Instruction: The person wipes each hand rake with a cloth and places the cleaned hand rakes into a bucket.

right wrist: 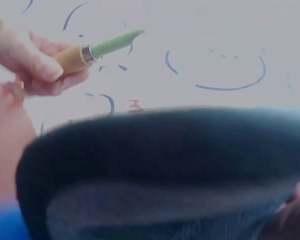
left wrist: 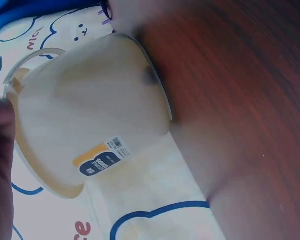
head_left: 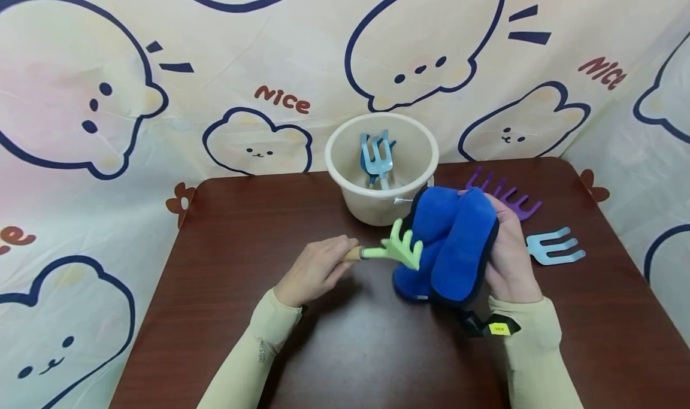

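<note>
My left hand [head_left: 319, 270] grips the wooden handle of a small green hand rake [head_left: 398, 248], its curved tines pointing right. In the right wrist view the fingers wrap the handle below a metal collar. My right hand [head_left: 512, 256] holds a soft blue padded bundle with black edging [head_left: 465, 247] by its right side; part of that hand is hidden behind it. From the head view, the rake's tines overlap the bundle's left edge. Behind both stands a cream bucket [head_left: 372, 202] with light blue garden forks [head_left: 378, 157] inside.
To the right on the dark wooden table [head_left: 242, 217] lie a purple rake [head_left: 504, 194] and a light blue fork [head_left: 555, 247], partly behind the right hand. The bucket stands near the table's back edge, before a cartoon-printed cloth [head_left: 302, 50].
</note>
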